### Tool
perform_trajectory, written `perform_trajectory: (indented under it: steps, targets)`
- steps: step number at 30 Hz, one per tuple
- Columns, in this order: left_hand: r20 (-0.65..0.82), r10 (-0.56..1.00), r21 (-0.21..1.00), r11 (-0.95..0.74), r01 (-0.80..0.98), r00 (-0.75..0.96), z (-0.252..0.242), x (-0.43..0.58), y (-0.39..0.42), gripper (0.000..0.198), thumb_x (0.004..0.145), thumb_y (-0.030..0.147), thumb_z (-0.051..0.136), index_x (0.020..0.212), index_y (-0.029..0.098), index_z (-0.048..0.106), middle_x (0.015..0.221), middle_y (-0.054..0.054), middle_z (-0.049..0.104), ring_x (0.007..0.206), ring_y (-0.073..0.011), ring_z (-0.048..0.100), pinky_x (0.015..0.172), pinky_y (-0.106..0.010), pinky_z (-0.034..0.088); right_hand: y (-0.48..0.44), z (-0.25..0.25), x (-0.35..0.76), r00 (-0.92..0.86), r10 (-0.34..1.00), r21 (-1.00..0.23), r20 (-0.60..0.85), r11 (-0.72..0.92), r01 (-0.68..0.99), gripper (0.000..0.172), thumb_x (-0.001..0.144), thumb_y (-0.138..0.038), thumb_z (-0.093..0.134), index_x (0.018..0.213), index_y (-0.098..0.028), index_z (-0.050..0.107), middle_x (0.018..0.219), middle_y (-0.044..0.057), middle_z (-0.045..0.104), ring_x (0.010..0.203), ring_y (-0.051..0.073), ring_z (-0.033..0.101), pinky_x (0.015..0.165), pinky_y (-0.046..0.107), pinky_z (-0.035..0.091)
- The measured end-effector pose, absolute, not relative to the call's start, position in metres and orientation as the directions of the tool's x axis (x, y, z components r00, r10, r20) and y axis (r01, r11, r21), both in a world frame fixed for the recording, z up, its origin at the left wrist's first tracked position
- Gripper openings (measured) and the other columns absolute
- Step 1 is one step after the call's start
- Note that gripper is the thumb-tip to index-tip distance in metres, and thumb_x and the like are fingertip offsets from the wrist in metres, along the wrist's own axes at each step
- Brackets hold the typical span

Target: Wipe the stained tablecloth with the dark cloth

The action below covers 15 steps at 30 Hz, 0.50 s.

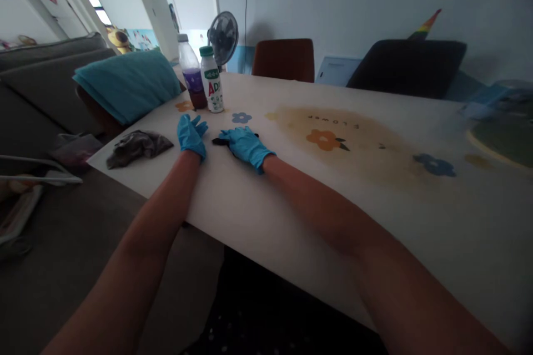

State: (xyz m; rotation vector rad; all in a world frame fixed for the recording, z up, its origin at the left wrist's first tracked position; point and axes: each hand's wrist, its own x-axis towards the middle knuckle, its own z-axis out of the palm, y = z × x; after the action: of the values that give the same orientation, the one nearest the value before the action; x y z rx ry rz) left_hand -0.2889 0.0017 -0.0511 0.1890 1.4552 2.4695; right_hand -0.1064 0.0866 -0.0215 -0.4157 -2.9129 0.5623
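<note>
My left hand [192,136], in a blue glove, is at the table's left part with its fingers apart and nothing in it. To its right, my right hand [246,146], also gloved in blue, lies over a dark cloth [220,141] pressed on the white table [250,211]; the cloth's ends show on both sides of the fingers. A crumpled grey cloth [139,147] rests near the left edge. Just beyond my hands stand a bottle of dark liquid with a purple label [194,80] and a white bottle with a green cap [212,82].
A chair with a teal towel [129,83] is at the left end. Behind the table are a brown chair [283,60], a black chair [410,66] and a fan [224,37]. A round green mat [506,138] lies at the far right.
</note>
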Motion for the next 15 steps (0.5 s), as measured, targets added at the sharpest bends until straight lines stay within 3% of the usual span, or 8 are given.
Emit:
perform_trajectory:
  steps: [3, 6, 10, 15]
  targets:
    - [-0.114, 0.246, 0.875, -0.434, -0.215, -0.963, -0.039, -0.276, 0.002, 0.029, 0.138, 0.033, 0.040, 0.151, 0.019, 0.062, 0.145, -0.018, 0.082, 0.112, -0.0216, 0.080, 0.123, -0.050, 0.065, 0.078, -0.028, -0.076, -0.979, 0.183, -0.386, 0.093, 0.913, 0.134, 0.058, 0.123, -0.006, 0.066, 0.172, -0.031, 0.085, 0.193, -0.002, 0.070, 0.175, 0.030, 0.069, 0.161, 0.061, 0.034]
    - [-0.147, 0.230, 0.868, -0.437, -0.237, -0.962, -0.028, -0.264, -0.002, 0.022, 0.136, 0.030, 0.043, 0.137, 0.021, 0.063, 0.141, -0.015, 0.082, 0.110, -0.0208, 0.081, 0.125, -0.049, 0.065, 0.070, -0.036, -0.031, -0.989, 0.102, -0.404, 0.105, 0.913, 0.051, 0.066, 0.120, -0.008, 0.070, 0.172, -0.046, 0.085, 0.191, -0.011, 0.070, 0.181, 0.031, 0.065, 0.162, 0.065, 0.035]
    - [-0.151, 0.185, 0.876, -0.430, -0.218, -0.971, -0.024, -0.257, -0.008, 0.022, 0.131, 0.027, 0.049, 0.112, 0.023, 0.060, 0.126, -0.010, 0.083, 0.118, -0.0230, 0.084, 0.130, -0.054, 0.067, 0.079, -0.047, 0.042, -0.973, 0.194, -0.382, 0.129, 0.915, 0.132, 0.067, 0.124, -0.017, 0.066, 0.179, -0.052, 0.081, 0.192, -0.009, 0.069, 0.187, 0.035, 0.060, 0.160, 0.071, 0.040]
    - [-0.139, 0.188, 0.901, -0.383, -0.203, -0.972, -0.022, -0.251, -0.012, 0.021, 0.122, 0.027, 0.055, 0.102, 0.026, 0.059, 0.117, -0.007, 0.087, 0.131, -0.0296, 0.088, 0.130, -0.070, 0.071, 0.101, -0.060, 0.145, -0.911, 0.364, -0.284, 0.194, 0.910, 0.302, 0.063, 0.125, -0.023, 0.064, 0.182, -0.046, 0.079, 0.188, -0.002, 0.076, 0.183, 0.033, 0.064, 0.156, 0.067, 0.048]
